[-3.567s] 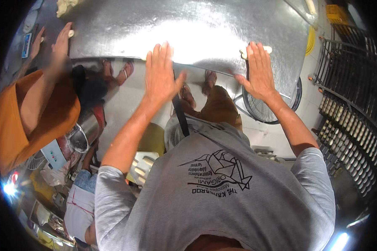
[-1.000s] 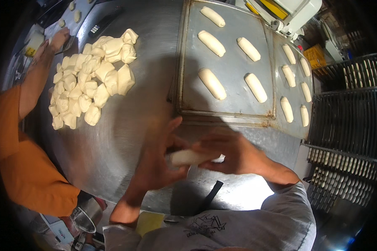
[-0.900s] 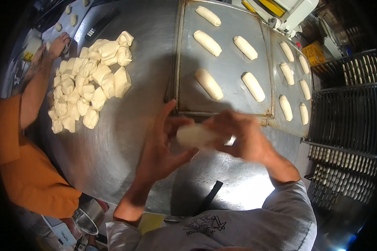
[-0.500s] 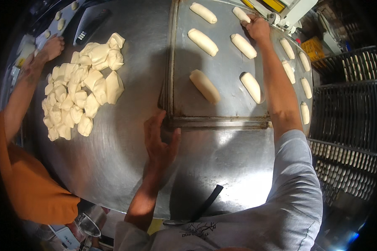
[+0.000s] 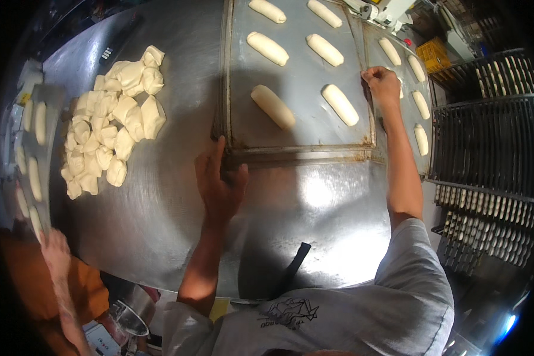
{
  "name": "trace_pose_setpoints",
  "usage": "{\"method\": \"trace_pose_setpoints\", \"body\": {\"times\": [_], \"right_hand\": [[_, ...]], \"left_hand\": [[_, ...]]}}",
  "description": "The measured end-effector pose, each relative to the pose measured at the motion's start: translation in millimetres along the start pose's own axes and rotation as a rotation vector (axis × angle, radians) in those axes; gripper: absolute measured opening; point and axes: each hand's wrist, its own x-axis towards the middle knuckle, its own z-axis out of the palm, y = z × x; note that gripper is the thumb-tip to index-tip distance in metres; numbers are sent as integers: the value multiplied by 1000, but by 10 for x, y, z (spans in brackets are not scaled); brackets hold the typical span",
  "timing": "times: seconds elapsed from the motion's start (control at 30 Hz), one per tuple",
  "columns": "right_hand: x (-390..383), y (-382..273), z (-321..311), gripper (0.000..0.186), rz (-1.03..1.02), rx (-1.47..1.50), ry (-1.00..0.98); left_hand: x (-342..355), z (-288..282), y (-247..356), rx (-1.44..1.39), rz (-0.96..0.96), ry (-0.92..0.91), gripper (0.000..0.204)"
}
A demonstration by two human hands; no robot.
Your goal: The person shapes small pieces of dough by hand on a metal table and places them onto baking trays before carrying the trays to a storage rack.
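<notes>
A metal baking tray (image 5: 302,65) lies on the steel table (image 5: 314,207) and carries several long dough rolls, the nearest roll (image 5: 272,107) lying at an angle. My left hand (image 5: 219,184) grips the tray's near left corner, fingers along its side and thumb on the front rim. My right hand (image 5: 382,86) is closed on the tray's right rim, next to another roll (image 5: 340,104). A pile of cut dough pieces (image 5: 110,127) sits on the table to the left, apart from both hands.
A second tray (image 5: 410,121) with rolls lies right of the first. Dark wire racks (image 5: 486,136) stand at the right, a yellow crate (image 5: 433,53) beyond. At the left a co-worker in orange, hand (image 5: 56,252) low, carries a tray of rolls (image 5: 35,142).
Both hands were shaping a dough roll; my right hand set it at the tray's far end, then drew back to the right rim. My left hand went to the tray's corner.
</notes>
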Motion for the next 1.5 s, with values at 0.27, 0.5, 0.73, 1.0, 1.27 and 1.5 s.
{"method": "trace_pose_setpoints", "body": {"times": [0.27, 0.5, 0.73, 1.0, 1.27, 1.5], "right_hand": [[-282, -213, 15, 27, -129, -159, -19], [-678, 30, -124, 40, -94, 15, -251], [-2169, 504, -753, 52, 41, 177, -468], [-4367, 1330, -1214, 75, 392, 885, -554], [-5091, 2494, -1351, 62, 465, 1620, -471], [-5631, 3282, -3018, 55, 521, 1817, -486]], "left_hand": [[385, -249, 12, -316, -411, -40, 42], [-445, -706, 685, -416, -543, -99, 41], [-2026, -868, 662, -590, -649, -177, 44], [-2742, -786, 660, -280, -569, -69, 53], [-3282, -485, 2035, -509, -488, -115, 41], [-3087, 13, 2789, -263, -88, -469, 35]]}}
